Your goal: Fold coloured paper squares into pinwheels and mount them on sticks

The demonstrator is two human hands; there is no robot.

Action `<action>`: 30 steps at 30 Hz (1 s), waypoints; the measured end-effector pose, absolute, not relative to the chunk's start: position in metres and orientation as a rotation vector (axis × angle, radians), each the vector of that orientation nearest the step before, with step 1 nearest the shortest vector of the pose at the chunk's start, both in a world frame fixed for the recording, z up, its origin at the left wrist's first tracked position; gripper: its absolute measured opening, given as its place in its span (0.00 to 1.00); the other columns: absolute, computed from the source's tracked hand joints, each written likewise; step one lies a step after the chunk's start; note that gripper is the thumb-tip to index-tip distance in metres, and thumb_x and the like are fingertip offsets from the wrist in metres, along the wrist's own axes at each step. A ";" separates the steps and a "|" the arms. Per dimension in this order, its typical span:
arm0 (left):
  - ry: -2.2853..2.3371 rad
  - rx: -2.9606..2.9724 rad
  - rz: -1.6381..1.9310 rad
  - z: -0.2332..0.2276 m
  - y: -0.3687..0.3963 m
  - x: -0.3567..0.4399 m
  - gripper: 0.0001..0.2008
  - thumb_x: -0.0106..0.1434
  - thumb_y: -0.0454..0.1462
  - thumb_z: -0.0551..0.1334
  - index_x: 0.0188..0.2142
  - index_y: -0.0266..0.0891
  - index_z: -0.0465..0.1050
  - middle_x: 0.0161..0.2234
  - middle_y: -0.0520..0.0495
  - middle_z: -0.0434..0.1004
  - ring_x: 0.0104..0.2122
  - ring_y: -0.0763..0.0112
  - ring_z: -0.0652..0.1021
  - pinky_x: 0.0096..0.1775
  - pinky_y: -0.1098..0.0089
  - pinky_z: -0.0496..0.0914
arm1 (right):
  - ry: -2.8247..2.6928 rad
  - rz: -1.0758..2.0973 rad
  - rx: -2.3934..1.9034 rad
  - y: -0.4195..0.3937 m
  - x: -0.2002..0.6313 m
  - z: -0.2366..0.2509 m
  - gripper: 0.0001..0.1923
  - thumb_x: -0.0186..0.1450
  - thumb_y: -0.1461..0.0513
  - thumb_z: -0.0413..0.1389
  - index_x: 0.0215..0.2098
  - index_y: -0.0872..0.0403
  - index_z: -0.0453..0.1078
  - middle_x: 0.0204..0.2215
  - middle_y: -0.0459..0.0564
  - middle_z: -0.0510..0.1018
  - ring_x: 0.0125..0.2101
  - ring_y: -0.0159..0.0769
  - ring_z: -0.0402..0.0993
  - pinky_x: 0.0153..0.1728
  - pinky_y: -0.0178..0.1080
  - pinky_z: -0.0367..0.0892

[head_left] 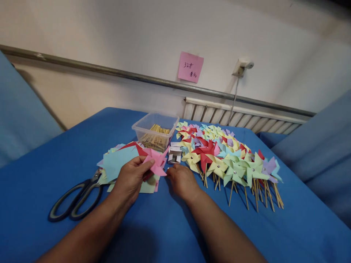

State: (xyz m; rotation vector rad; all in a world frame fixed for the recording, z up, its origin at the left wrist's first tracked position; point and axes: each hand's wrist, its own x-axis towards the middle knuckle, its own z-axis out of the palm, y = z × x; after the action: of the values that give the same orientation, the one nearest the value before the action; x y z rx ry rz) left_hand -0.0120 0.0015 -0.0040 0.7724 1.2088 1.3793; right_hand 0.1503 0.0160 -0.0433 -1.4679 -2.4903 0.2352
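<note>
Head view: your forearms slanted in from the near side of the blue table, drawing together over its middle. Your left hand was turned with the thumb laid along the top and the fingers folded beneath, grasping a pink pinwheel by its left side; the pinwheel was above the right part of a stack of coloured paper. Your right hand, back upward, was lowered just beside the pinwheel, its fingers curled downward and bunched. Their tips were partly hidden, so one could not tell whether they pinched anything.

Just beyond your right knuckles, toward the far edge, stood a small open box. Nearer that edge was a clear plastic tub of thin sticks. Pinwheels on sticks spread from the far edge toward the right edge. Scissors lay left of your left wrist, handles toward the table's left edge, blades partly beneath the paper.
</note>
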 end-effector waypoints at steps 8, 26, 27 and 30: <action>1.207 0.791 1.397 -0.010 0.003 -0.016 0.14 0.46 0.40 0.72 0.27 0.35 0.71 0.17 0.54 0.70 0.16 0.77 0.68 0.18 0.76 0.60 | -2.307 0.431 -1.521 0.013 0.155 -0.040 0.10 0.67 0.64 0.50 0.41 0.52 0.74 0.40 0.51 0.78 0.42 0.37 0.74 0.41 0.34 0.64; 1.203 0.807 1.404 -0.004 0.001 -0.014 0.13 0.46 0.39 0.72 0.26 0.36 0.71 0.17 0.54 0.70 0.16 0.76 0.67 0.18 0.76 0.59 | -2.614 0.351 -1.339 0.003 0.157 -0.036 0.09 0.65 0.65 0.49 0.36 0.54 0.71 0.35 0.52 0.79 0.36 0.39 0.75 0.35 0.36 0.64; 1.204 0.808 1.405 -0.004 0.001 -0.014 0.13 0.47 0.39 0.72 0.27 0.36 0.71 0.17 0.54 0.70 0.16 0.77 0.67 0.18 0.76 0.59 | -2.592 0.384 -1.334 0.002 0.158 -0.036 0.08 0.65 0.65 0.49 0.36 0.53 0.71 0.35 0.51 0.79 0.35 0.38 0.75 0.35 0.36 0.64; 1.201 0.804 1.410 -0.004 0.001 -0.014 0.13 0.47 0.39 0.72 0.27 0.35 0.71 0.17 0.54 0.69 0.16 0.77 0.66 0.18 0.76 0.60 | -2.441 0.450 -1.386 0.002 0.157 -0.036 0.07 0.66 0.63 0.51 0.39 0.52 0.71 0.38 0.49 0.78 0.37 0.36 0.74 0.37 0.35 0.64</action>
State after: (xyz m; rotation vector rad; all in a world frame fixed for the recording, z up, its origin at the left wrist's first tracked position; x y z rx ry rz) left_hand -0.0142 0.0010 -0.0039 0.8038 1.2011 1.4098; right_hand 0.1569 0.0023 -0.0359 -1.3860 -2.4411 0.4497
